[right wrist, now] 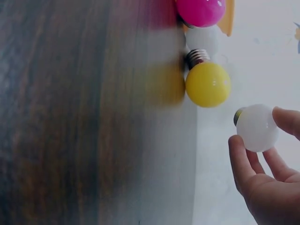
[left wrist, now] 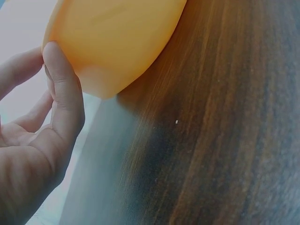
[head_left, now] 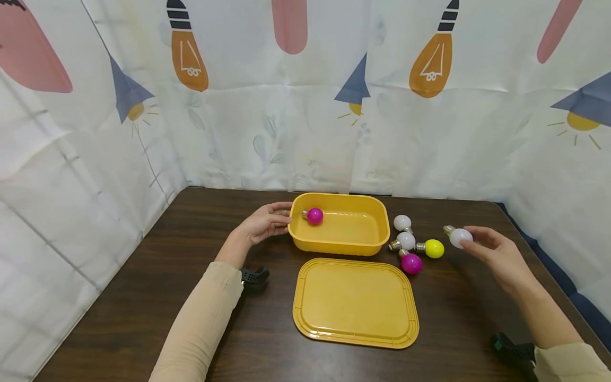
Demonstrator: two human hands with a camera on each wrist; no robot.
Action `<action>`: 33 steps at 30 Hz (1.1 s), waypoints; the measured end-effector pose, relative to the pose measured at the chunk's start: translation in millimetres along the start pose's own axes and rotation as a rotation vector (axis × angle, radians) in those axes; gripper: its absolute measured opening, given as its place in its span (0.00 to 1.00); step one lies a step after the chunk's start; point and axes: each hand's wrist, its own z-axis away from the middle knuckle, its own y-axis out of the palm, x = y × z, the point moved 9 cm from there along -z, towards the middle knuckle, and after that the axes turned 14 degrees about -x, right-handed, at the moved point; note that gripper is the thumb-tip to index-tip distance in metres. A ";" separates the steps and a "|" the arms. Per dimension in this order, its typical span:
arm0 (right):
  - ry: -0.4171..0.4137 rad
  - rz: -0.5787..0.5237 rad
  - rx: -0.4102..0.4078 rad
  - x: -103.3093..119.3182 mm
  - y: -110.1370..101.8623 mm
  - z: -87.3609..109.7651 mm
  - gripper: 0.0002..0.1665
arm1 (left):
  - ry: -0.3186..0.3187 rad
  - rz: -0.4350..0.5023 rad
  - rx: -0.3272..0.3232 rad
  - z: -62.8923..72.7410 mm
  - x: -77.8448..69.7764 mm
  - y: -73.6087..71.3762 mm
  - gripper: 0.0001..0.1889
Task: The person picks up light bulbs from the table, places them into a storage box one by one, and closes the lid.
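Note:
At the left end of a yellow plastic box (head_left: 341,248), my left hand (head_left: 262,225) pinches the rim between thumb and fingers. In the left wrist view the thumb (left wrist: 63,79) lies against the box wall (left wrist: 112,47). Inside the box is a magenta light bulb (head_left: 315,216). My right hand (head_left: 496,257) pinches a white light bulb (head_left: 460,238) above the table's right side, its screw base pointing left and away. The right wrist view shows fingertips on the bulb's round glass (right wrist: 258,129).
Right of the box lie two white bulbs (head_left: 402,222), a yellow bulb (head_left: 434,249) and another magenta bulb (head_left: 411,263). A yellow lid (head_left: 355,302) lies flat in front of the box. White printed curtains (head_left: 305,132) hang behind the dark wooden table (head_left: 119,318).

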 end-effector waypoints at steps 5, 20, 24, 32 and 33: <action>-0.009 -0.088 0.005 4.6 0.5 -0.5 0.24 | 0.000 -0.001 0.003 -1.2 0.4 -0.1 0.31; -0.054 -0.017 0.012 19.6 6.9 -5.3 0.30 | -0.003 0.010 0.000 -0.1 0.2 -0.5 0.31; -0.064 -0.024 0.017 26.4 9.9 -6.8 0.30 | -0.002 0.008 0.000 0.6 -0.5 -1.3 0.32; -0.067 -0.062 0.039 35.9 18.3 -7.3 0.28 | 0.004 0.000 0.014 -0.4 -0.7 -0.1 0.32; -0.067 -0.057 0.042 36.0 19.1 -7.6 0.28 | 0.004 0.000 0.014 -0.9 -0.6 0.2 0.32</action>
